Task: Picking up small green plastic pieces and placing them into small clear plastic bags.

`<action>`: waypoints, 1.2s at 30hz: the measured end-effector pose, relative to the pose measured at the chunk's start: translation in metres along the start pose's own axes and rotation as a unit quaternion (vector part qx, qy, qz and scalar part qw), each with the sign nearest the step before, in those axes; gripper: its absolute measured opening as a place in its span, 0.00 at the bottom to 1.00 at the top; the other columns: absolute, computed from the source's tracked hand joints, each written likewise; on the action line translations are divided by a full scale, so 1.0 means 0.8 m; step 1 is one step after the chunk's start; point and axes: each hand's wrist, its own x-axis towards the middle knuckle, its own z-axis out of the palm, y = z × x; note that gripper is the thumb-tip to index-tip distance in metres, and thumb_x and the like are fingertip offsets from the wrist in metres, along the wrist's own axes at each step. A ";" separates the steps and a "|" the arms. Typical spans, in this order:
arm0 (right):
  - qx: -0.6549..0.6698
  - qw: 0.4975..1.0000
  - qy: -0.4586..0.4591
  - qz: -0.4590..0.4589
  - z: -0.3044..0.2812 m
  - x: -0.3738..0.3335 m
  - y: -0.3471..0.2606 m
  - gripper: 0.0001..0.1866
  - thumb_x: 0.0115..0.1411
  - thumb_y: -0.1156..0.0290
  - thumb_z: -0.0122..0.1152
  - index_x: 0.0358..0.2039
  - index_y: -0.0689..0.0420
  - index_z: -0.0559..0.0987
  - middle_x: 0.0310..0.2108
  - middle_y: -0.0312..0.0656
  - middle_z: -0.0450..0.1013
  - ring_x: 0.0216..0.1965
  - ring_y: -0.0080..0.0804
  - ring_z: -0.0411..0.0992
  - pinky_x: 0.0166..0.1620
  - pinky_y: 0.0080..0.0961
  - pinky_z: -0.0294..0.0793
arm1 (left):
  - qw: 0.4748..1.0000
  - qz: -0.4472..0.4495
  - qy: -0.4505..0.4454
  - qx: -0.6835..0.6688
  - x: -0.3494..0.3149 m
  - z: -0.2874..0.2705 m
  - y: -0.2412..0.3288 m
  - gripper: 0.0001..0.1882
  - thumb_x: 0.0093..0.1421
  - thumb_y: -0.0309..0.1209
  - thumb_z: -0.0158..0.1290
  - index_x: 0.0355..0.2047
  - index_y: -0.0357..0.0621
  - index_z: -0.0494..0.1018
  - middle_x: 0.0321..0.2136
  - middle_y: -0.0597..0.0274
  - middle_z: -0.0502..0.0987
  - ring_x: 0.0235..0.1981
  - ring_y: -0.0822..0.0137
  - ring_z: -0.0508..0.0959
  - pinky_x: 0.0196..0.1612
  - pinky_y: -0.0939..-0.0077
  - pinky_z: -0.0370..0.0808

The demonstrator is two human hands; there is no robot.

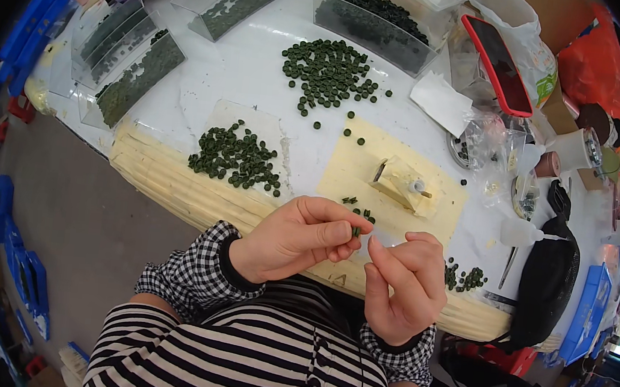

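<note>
Between thumb and fingertips my left hand (301, 242) pinches a small round dark green piece (356, 231). Just to its right, my right hand (408, 283) has its fingers curled, thumb and forefinger close to that piece; whether they hold anything small is hard to make out. Beyond the hands, a few loose green pieces (361, 212) lie on a cream sheet (339, 170). On that sheet sits a small cream-coloured block with a metal spindle (409, 185). Left of it is a pile of green pieces (234, 157), and farther back a larger pile (326, 73).
Clear bins (377, 19) with green pieces line the back and left. A red-cased phone (499, 66) leans at the back right. A squeeze bottle (521, 232), tweezers (508, 267), a black pouch (548, 283) and a small green pile (465, 276) are on the right. A padded edge (175, 183) borders the table.
</note>
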 end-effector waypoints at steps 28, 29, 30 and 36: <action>0.103 0.994 -0.002 0.037 0.013 -0.009 0.008 0.18 0.47 0.79 0.71 0.42 0.58 0.84 0.26 0.36 0.74 0.29 0.31 0.70 0.42 0.35 0.72 | 0.842 0.262 0.080 0.465 -0.003 0.025 0.000 0.14 0.61 0.18 0.56 0.47 0.34 0.77 0.37 0.56 0.78 0.36 0.73 0.78 0.39 0.82 0.77; 0.101 0.994 -0.002 0.036 0.013 -0.009 0.007 0.18 0.47 0.79 0.71 0.42 0.58 0.84 0.27 0.36 0.74 0.29 0.31 0.70 0.42 0.35 0.72 | 0.854 0.270 0.088 0.435 -0.003 0.026 -0.002 0.13 0.61 0.18 0.56 0.47 0.34 0.77 0.37 0.56 0.78 0.36 0.72 0.78 0.40 0.82 0.77; 0.099 0.994 -0.002 0.036 0.012 -0.009 0.006 0.18 0.47 0.79 0.71 0.42 0.58 0.84 0.27 0.36 0.74 0.29 0.31 0.70 0.42 0.35 0.72 | 0.865 0.266 0.081 0.418 -0.003 0.024 -0.003 0.13 0.60 0.18 0.56 0.47 0.33 0.77 0.37 0.56 0.78 0.37 0.72 0.79 0.40 0.82 0.77; 0.077 0.997 -0.005 0.028 0.012 -0.008 0.004 0.18 0.47 0.79 0.70 0.42 0.58 0.84 0.27 0.36 0.74 0.29 0.31 0.71 0.42 0.35 0.73 | 0.874 0.256 0.073 0.406 -0.005 0.019 -0.003 0.13 0.60 0.17 0.55 0.46 0.32 0.77 0.37 0.55 0.78 0.37 0.71 0.79 0.40 0.81 0.78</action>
